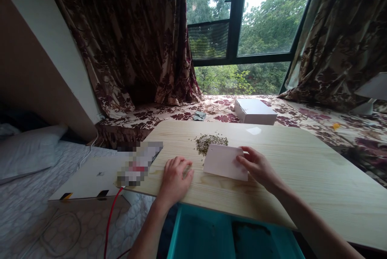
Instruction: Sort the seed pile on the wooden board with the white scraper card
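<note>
A white rectangular card (226, 162) is pinched at its right edge between the thumb and fingers of my right hand (253, 163). Its upper left part reaches to a heap of small green-brown beans mixed with white grains (208, 143), covering the heap's lower right side. The heap lies on a light wood-grain table (290, 166), with a few loose beans scattered around it. Left of the card, my left hand (177, 176) rests palm down on the tabletop, fingers loosely bent and holding nothing that I can see.
Below the table's near edge is a teal bin (202, 234) with a dark patch on its right side. A blurred-out object (139, 166) lies at the table's left end, near a red cable (110, 218). A white box (255, 110) stands on the window ledge beyond.
</note>
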`<state>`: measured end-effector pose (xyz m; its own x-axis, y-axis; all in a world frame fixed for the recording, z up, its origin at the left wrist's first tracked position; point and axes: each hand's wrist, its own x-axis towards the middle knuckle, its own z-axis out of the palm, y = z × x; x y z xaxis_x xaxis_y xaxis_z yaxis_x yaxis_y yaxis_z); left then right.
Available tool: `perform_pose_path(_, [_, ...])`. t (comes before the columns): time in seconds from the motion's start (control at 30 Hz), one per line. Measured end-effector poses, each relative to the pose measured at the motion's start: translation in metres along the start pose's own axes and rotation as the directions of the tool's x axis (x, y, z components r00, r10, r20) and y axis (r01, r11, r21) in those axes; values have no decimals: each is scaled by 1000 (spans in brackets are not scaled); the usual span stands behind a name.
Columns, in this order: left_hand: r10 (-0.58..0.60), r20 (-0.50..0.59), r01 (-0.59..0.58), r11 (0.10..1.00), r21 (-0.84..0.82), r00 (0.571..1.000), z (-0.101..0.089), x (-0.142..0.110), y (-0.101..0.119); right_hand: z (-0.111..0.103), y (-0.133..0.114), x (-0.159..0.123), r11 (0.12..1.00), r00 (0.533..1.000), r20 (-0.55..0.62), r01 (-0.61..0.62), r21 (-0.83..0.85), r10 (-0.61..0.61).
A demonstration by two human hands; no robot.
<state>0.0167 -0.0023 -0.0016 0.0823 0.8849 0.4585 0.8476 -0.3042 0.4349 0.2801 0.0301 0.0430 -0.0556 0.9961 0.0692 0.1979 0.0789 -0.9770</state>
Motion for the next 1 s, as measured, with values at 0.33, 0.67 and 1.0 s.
perform_pose_path(0.33, [-14,10,14,1000,-20,1000,-1,1,-1,21,-7,-32,996,961,274,-60,64,40])
perform_pose_path(0.67, [-10,13,10,1000,-18,1000,0,1,-2,3,-15,1,974,972,-80,216,-63,-221])
perform_pose_path(1.0, [-7,14,7,1000,-20,1000,0,1,-1,13,1,2,890,934,3,343,-301,-358])
